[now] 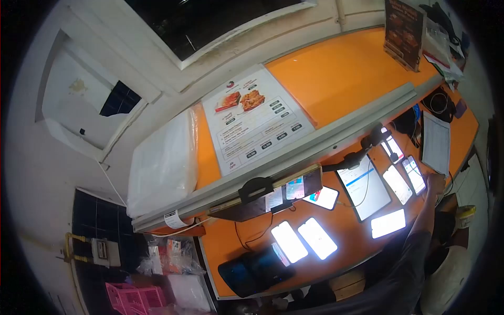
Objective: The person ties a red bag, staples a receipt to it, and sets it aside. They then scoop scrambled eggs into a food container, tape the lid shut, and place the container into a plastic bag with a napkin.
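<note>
The right hand [436, 184] is beside a lit phone [413, 176] on the bench [349, 239]; its grip I cannot tell. Farther off, a menu [257, 123] seems to read "Ala Carte"; the sign [404, 35] is too blurred.

menu sheet [252, 136] on orange ledge [341, 73] | white plastic pack [161, 163] beside sheet | pink crate [135, 298], lower left

I have the right arm [411, 262] reaching out to the right, its dark sleeve giving way to a bare forearm [425, 218]; the right hand's [436, 184] fingers show too small to read.
</note>
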`<state>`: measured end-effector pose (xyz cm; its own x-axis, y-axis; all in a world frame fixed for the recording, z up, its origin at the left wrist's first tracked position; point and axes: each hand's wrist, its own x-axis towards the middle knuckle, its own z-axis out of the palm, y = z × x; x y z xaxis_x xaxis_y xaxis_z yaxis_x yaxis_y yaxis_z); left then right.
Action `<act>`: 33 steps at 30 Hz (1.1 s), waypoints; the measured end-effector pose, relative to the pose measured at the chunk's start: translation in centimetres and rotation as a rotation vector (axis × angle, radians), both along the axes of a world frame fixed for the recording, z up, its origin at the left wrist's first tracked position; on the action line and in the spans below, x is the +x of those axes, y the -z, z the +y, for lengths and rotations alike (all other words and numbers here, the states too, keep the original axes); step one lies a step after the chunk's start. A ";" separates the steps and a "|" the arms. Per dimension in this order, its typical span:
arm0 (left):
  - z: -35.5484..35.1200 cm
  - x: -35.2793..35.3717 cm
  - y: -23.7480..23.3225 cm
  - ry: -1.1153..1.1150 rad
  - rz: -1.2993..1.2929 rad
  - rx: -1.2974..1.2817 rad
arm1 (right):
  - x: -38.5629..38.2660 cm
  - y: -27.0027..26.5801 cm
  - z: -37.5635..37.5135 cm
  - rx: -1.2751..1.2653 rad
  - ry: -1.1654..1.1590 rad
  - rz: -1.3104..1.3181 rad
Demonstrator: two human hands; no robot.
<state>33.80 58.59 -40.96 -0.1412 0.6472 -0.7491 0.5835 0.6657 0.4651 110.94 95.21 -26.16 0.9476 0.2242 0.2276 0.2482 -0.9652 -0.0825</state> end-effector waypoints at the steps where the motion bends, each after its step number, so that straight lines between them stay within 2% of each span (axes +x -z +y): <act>1: -0.4 0.2 0.5 0.000 0.003 0.009 | 0.0 0.0 -0.1 0.006 -0.009 0.006; 7: -4.6 -1.1 4.2 -0.045 0.021 0.054 | 0.0 0.0 0.0 0.037 -0.074 0.030; 11: -7.4 -2.0 3.8 -0.048 0.026 0.129 | 0.2 -0.1 -0.8 0.025 -0.099 -0.002; 13: -10.4 -3.1 4.7 0.056 0.044 0.315 | 0.3 0.1 -1.5 0.033 -0.127 -0.015; 14: -12.2 -3.0 4.6 0.317 0.113 0.737 | 0.3 0.3 -2.0 0.052 -0.148 -0.026; 15: -13.4 -3.6 5.0 0.278 0.130 0.736 | 0.3 0.5 -2.4 0.083 -0.176 -0.040; 16: -14.4 -4.4 4.8 0.428 0.094 0.679 | 0.4 0.7 -3.2 0.153 -0.207 -0.052; 17: -10.7 -2.9 -5.9 0.184 0.091 0.078 | 0.6 1.2 -3.2 0.201 -0.256 -0.062; 18: -12.5 -3.5 -2.6 0.169 0.177 0.080 | 0.3 1.4 -3.3 0.272 -0.305 -0.066; 19: -12.5 -2.2 -5.3 0.185 0.310 0.202 | -0.3 1.7 -3.2 0.378 -0.359 -0.042; 20: -10.8 -1.0 -9.7 0.380 0.504 0.190 | -1.2 2.1 -3.0 0.519 -0.399 0.020; 21: -10.2 -0.2 -15.2 0.068 0.370 0.270 | -2.3 2.2 -2.5 0.696 -0.424 0.131; 22: -12.2 -0.7 -14.1 0.150 0.587 0.635 | -3.9 2.3 -1.9 0.936 -0.422 0.327; 23: -12.1 -0.1 -17.2 -0.130 0.421 0.655 | -5.6 2.2 -0.9 1.283 -0.380 0.616; 24: -12.7 -0.5 -19.8 -0.205 0.291 0.765 | -8.1 1.8 -0.1 1.673 -0.260 0.926; 25: -14.0 -0.6 -22.5 -0.176 0.311 0.825 | -10.7 1.4 0.5 1.958 -0.119 1.160; 26: -15.6 -0.9 -24.8 -0.227 0.242 0.663 | -13.6 1.2 0.7 2.119 -0.003 1.353; 27: -18.0 -0.7 -26.3 -0.262 0.152 0.518 | -17.6 1.5 1.0 2.155 0.046 1.555; 28: -20.7 0.0 -26.6 -0.306 0.116 0.614 | -24.9 -2.4 -3.6 1.974 -0.104 1.650; 29: -23.0 -0.5 -27.4 -0.314 0.093 0.724 | -35.4 -9.3 -10.4 1.788 -0.269 1.715; 30: -25.3 -0.7 -31.3 -0.333 0.041 0.687 | -34.7 -5.1 -9.7 1.544 -0.477 2.154; 31: -27.4 -0.1 -32.3 -0.367 0.040 0.693 | -42.0 -9.1 -16.1 1.484 -0.515 2.298; 32: -30.0 0.0 -33.0 -0.367 0.094 0.755 | -47.2 -11.9 -22.1 1.262 -0.710 2.627; 33: -33.0 0.2 -33.9 -0.373 0.148 0.811 | -51.7 -14.1 -26.9 1.076 -0.798 2.702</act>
